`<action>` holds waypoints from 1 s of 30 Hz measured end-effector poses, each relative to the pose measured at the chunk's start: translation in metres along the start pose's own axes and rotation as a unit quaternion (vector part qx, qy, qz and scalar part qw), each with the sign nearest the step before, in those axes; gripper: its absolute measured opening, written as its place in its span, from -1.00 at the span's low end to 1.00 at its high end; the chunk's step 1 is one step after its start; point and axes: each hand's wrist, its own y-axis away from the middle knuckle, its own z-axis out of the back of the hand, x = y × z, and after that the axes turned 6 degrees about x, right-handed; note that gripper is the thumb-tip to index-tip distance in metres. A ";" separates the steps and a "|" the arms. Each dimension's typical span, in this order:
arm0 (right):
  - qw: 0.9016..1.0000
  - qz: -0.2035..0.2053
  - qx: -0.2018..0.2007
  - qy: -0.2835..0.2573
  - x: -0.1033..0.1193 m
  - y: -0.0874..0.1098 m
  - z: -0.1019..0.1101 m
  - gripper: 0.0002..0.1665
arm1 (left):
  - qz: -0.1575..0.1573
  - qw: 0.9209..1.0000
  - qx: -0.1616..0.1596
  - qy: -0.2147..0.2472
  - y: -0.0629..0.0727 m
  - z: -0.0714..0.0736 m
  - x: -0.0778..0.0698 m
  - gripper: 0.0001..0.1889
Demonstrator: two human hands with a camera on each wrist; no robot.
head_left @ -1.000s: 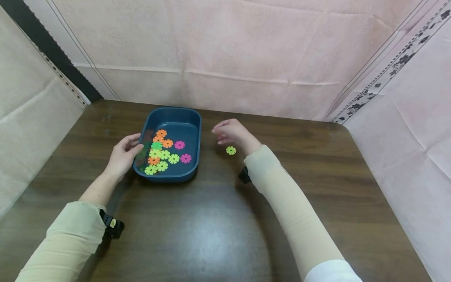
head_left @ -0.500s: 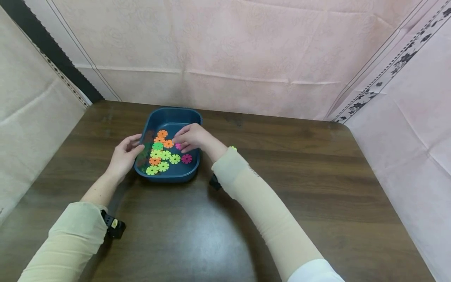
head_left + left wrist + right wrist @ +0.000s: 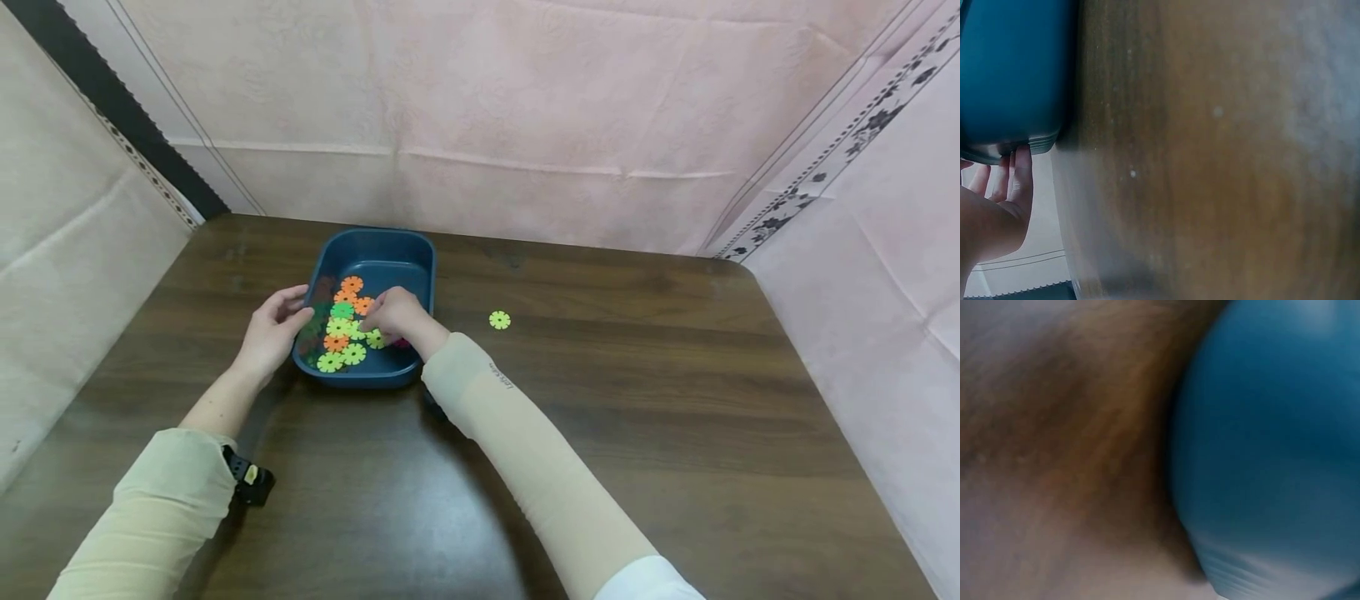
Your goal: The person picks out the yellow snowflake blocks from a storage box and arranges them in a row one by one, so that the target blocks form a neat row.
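Note:
A deep blue plastic tray (image 3: 411, 275) stands on the table, holding several small flower-shaped discs in orange, green, yellow-green and pink. My left hand (image 3: 272, 332) grips its left wall, thumb over the rim; in the left wrist view the fingers (image 3: 1021, 178) of that hand touch the outside. My right hand (image 3: 397, 315) is inside the tray, fingers bent down at the yellow-green discs (image 3: 340, 327). Its fingertips are partly hidden, so whether they pinch a disc cannot be told. The hand mostly covers the pink discs. The right wrist view shows only the tray's blurred outer wall (image 3: 1272, 450).
One yellow-green flower disc (image 3: 499, 320) lies on the brown wooden table (image 3: 637, 400), right of the tray. Pale cloth (image 3: 510, 108) hangs behind the table's far edge and on both sides. A black wrist camera (image 3: 251, 482) sits on the left forearm.
My right hand has moved left from beside the lone yellow-green disc into the tray, then lower and nearer to me among the discs. My left hand has stayed on the tray wall.

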 end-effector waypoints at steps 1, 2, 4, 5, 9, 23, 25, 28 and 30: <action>1.000 -0.003 -0.004 0.015 -0.001 -0.002 -0.001 -0.87 | 0.000 1.000 0.000 0.000 0.000 0.000 0.000 -0.46; 1.000 -0.004 -0.007 0.029 -0.002 -0.003 -0.002 -0.84 | 0.001 1.000 0.000 0.000 0.000 0.000 0.000 -0.46; 0.998 -0.008 -0.012 0.060 -0.003 -0.006 -0.004 -0.73 | 0.000 1.000 0.000 0.000 0.000 -0.001 0.000 -0.46; 0.997 -0.006 -0.013 0.074 -0.004 -0.007 -0.005 -0.70 | 0.001 1.000 -0.001 0.000 0.000 -0.001 0.000 -0.46; 0.993 -0.003 -0.016 0.118 -0.004 -0.009 -0.007 -0.71 | 0.003 1.000 -0.002 0.002 0.001 -0.001 -0.001 -0.45; 0.972 0.006 -0.041 0.231 -0.003 -0.005 -0.013 -0.81 | 0.003 1.000 -0.002 0.007 0.001 -0.001 -0.003 -0.44; 0.971 0.003 -0.042 0.234 -0.003 -0.005 -0.013 -0.83 | 0.004 1.000 -0.002 0.007 0.002 -0.001 -0.003 -0.44; 0.971 0.000 -0.047 0.234 -0.004 -0.007 -0.014 -0.84 | 0.005 1.000 -0.001 0.007 0.002 -0.001 -0.003 -0.44; 0.971 -0.001 -0.051 0.234 -0.005 -0.008 -0.014 -0.84 | 0.006 1.000 0.000 0.007 0.001 -0.001 -0.002 -0.44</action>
